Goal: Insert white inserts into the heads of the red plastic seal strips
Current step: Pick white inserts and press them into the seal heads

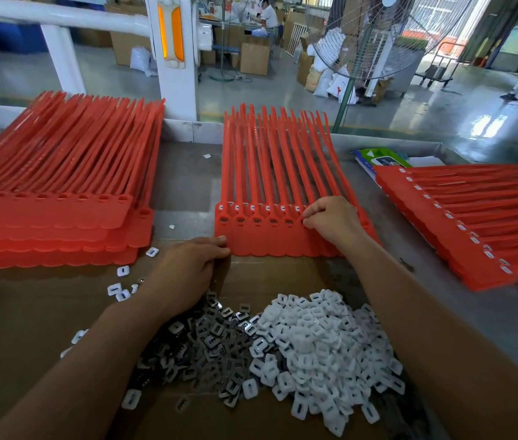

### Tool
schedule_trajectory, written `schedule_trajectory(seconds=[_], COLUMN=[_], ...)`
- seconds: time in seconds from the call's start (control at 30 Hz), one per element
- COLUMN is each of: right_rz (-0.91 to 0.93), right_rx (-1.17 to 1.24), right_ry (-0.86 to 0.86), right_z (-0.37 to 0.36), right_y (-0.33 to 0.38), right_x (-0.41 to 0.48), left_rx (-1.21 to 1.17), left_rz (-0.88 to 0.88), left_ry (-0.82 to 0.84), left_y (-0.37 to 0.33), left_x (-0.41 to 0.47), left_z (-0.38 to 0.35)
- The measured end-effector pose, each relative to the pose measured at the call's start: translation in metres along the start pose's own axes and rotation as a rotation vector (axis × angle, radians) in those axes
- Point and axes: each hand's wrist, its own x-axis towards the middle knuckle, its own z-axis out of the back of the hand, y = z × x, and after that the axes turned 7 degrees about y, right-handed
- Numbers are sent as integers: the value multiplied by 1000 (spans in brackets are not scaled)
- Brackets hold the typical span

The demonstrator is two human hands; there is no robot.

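Right now my right hand [330,222] sits on the middle sheet of red seal strips [270,244]. Its thumb and forefinger are pinched together at the 6th head from the sheet's left edge, the other fingers curled behind. I cannot tell whether an insert is caught in that pinch, because the fingertips hide the socket.

My left hand [192,265] lies with fairly straight fingers pressing the sheet's near left corner and grips nothing.

What matters for the next move is the layout. The row of heads [257,220] runs left to right across the near end of the sheet, and the strips' long axis points away from me. The 5 heads left of my fingertips show dark sockets, while any heads further right are under my hand.

The heap of white inserts [311,338] lies close to me on the cardboard [45,312], between my forearms and nearer the right one, touching a heap of grey metal clips [200,341] on its left. I judge the right hand better placed to fetch from it: straight back toward me, then forward to the row.

A stack with white already showing in its heads [473,223] lies to the right, and another stack [54,217] to the left.
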Motion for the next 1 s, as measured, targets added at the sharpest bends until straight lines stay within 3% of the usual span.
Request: schedule_trajectory(seconds=[0.37, 0.53, 0.73, 1.0], right_rz=[40, 155, 353, 565], right_rx=[-42, -36, -84, -267], right_ry=[35, 33, 309, 502], right_z=[2, 6, 4, -15], right_y=[-2, 10, 41, 61], right_x=[-4, -22, -65, -108], left_rx=[-12, -13, -8, -9], left_rz=[7, 16, 18, 17], left_ry=[8, 9, 2, 2], left_y=[0, 1, 0, -2], left_x=[1, 1, 1, 0], left_z=[-2, -3, -3, -2])
